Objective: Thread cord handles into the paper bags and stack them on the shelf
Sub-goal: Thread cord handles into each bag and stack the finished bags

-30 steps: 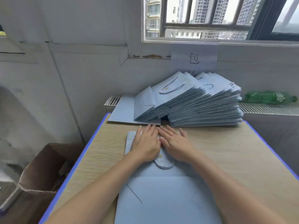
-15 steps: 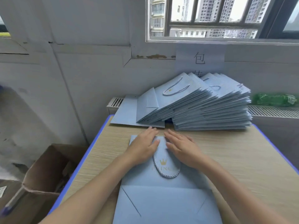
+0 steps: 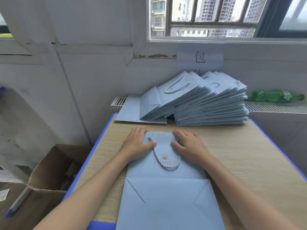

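A flat light-blue paper bag (image 3: 166, 188) with a gold crown logo lies lengthwise on the wooden table in front of me. Its twisted white-blue cord handle (image 3: 166, 161) loops down over the bag's face. My left hand (image 3: 137, 144) rests flat on the bag's top left corner, thumb touching the cord. My right hand (image 3: 189, 144) lies flat on the top right corner. A slanted stack of finished blue bags (image 3: 199, 103) with cord handles sits at the table's far edge, and one more flat bag (image 3: 127, 112) lies under its left side.
The table (image 3: 249, 155) has a blue rim. An open cardboard box (image 3: 49, 171) stands on the floor at left. A green plastic bottle (image 3: 274, 96) lies on the radiator grille (image 3: 274, 107) behind the stack. Wall and window are beyond.
My two hands have slid apart from the bag's middle to its top corners, uncovering the cord handle and the logo. The view has shifted slightly.
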Demonstrator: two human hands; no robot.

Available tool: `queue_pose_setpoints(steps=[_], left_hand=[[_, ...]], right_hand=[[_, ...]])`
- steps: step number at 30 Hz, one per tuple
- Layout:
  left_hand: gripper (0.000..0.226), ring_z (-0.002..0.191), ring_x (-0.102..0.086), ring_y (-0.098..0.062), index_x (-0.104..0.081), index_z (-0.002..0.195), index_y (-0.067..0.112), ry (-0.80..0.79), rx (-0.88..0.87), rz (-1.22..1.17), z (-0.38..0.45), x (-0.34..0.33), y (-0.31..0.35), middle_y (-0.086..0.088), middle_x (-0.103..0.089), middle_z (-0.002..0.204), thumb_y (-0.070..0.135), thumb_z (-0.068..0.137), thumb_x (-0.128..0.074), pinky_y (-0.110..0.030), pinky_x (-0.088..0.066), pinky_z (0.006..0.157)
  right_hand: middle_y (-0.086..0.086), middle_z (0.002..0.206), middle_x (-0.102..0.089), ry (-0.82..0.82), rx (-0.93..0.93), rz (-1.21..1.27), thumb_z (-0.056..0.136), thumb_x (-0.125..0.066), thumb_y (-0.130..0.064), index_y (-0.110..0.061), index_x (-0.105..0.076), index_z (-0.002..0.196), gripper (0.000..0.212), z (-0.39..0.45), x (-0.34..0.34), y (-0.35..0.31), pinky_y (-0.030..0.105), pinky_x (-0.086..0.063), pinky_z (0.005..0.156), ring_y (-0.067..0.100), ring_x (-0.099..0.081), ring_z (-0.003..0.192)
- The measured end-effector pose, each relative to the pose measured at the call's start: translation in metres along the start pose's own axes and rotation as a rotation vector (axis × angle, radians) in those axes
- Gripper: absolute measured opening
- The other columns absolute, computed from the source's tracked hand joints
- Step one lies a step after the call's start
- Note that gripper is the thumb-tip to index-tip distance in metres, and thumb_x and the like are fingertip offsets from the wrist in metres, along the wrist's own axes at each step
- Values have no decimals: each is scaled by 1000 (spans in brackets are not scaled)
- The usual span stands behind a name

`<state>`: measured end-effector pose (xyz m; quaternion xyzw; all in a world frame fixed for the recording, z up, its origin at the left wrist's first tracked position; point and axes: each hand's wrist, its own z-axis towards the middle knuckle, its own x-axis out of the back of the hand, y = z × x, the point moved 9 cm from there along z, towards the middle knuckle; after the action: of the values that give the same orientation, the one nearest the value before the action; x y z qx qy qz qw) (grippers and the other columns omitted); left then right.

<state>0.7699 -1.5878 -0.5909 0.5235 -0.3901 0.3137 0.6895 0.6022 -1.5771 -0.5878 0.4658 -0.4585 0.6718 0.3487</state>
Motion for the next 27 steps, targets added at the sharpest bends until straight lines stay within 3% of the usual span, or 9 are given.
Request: queue_pose_setpoints(steps=[3,6,11,14,17,19,22,24,27], left_hand=[[45,105,-41,-18,-46,98,17,-21,4,-108,-13,10,7,3,-44,102,45,69,-66,-24,-27,77],[33,106,-42,-21,-44,93,19,6,-86,69,-22,32,24,2,-46,101,32,73,-68,-29,-30,84],[35,103,-48,-33,-63,97,9,499,-263,203,-20,143,73,-10,-55,103,27,67,-66,-30,-23,92],[48,116,-45,-34,-58,124,8,655,-260,168,-8,177,86,-13,-52,121,19,79,-71,-35,-26,100],[51,123,-37,-28,-46,136,10,556,-147,49,22,171,82,-11,-46,130,27,90,-59,-33,-27,104],[47,124,-35,-29,-45,135,13,423,-4,19,43,144,63,-11,-42,131,35,94,-52,-33,-27,104],[56,130,-32,-34,-36,141,22,151,269,-53,67,79,17,-13,-35,140,54,95,-37,-38,-27,108],[67,134,-30,-36,-29,145,32,-9,353,-130,81,35,-2,-13,-31,148,69,90,-23,-44,-24,112],[61,139,-24,-33,-24,147,35,-17,335,-58,102,10,-9,-11,-27,153,63,94,-18,-46,-18,114]], right_hand=[[-5,134,-51,67,9,-15,93,-45,-40,-24,-44,126,36,-17,9,-11,32,-29,101,15,-44,122],[-3,114,-61,73,35,-72,92,-46,-37,-24,-43,118,30,-34,20,-27,33,-30,88,18,-55,107],[-4,103,-61,182,122,185,85,-61,-22,-23,-49,119,36,-31,108,-59,32,-40,80,20,-55,94],[-5,104,-59,422,132,285,88,-61,-17,-24,-52,123,38,-20,166,-63,34,-40,85,17,-52,100],[9,116,-58,617,64,275,91,-56,-16,-21,-49,127,36,15,204,-49,33,-39,76,27,-55,98],[17,117,-52,615,-90,125,93,-51,-15,-16,-43,131,39,43,210,-33,34,-36,74,32,-53,96],[17,135,-33,435,-210,-422,94,-49,-28,-18,-38,134,43,77,185,-24,48,-29,100,34,-34,124],[9,147,-25,282,-56,-516,95,-43,-40,-22,-40,134,43,93,143,-30,55,-10,111,27,-18,138],[2,144,-35,101,97,-517,99,-30,-42,-28,-44,132,39,105,86,-29,58,1,111,21,-19,139]])
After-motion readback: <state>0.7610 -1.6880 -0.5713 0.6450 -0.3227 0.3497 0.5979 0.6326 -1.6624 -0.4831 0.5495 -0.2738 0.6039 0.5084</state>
